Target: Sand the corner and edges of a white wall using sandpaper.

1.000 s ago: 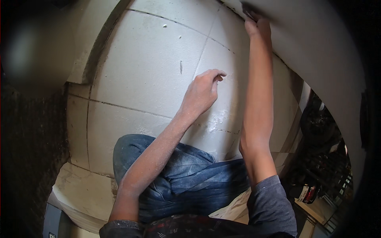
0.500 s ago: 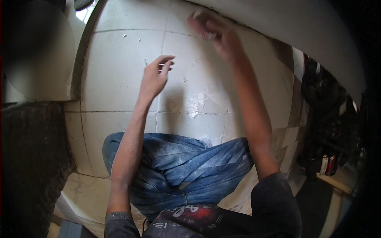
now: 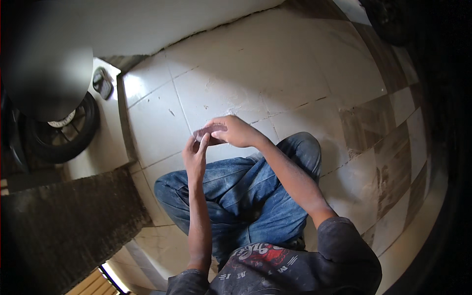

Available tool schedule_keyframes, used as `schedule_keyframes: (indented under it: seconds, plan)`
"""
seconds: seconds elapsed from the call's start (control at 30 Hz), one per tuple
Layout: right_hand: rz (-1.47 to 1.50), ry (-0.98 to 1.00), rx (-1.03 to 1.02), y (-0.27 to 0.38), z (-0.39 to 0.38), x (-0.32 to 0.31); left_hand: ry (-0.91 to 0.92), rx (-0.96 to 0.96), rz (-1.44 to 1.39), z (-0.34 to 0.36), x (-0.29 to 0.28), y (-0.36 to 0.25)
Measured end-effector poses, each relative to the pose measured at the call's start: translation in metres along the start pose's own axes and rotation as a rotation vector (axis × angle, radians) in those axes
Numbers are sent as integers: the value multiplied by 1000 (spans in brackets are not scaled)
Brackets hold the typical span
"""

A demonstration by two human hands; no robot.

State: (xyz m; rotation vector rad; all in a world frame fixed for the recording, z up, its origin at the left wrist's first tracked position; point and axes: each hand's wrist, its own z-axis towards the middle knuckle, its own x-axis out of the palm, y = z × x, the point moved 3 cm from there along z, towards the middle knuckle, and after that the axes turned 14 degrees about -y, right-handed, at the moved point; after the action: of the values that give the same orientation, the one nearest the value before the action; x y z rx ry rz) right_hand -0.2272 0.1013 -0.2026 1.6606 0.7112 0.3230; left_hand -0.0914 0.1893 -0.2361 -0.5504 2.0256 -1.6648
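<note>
A reddish-brown strip that looks like folded sandpaper (image 3: pixel 210 131) is held between my two hands, above the tiles just past my crossed legs. My right hand (image 3: pixel 237 131) grips its right part, with the thumb on the near side and the fingers behind. At the left end, my left hand (image 3: pixel 195 156) pinches the strip between thumb and fingers. Part of the strip is hidden behind the fingers. Pale dust marks my forearms.
I sit on a pale tiled floor (image 3: pixel 275 64) with white smears on it. A white wall (image 3: pixel 187 19) rises at the far side. To the left are a dark rough slab (image 3: pixel 73 221), a sandal (image 3: pixel 102 83) and a black wheel (image 3: pixel 64 132). Brown-and-white checkered tiles (image 3: pixel 368 128) lie to the right.
My right hand has come down from beside the wall to in front of my lap, bringing the sandpaper. My left hand, empty before, now pinches it too. The view has turned.
</note>
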Motion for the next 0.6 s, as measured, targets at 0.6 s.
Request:
schedule_keyframes:
  seconds: [0.6]
  plan:
    - [147,-31,-254,20,-19,-45,-29,50,17,-35,-1,-51]
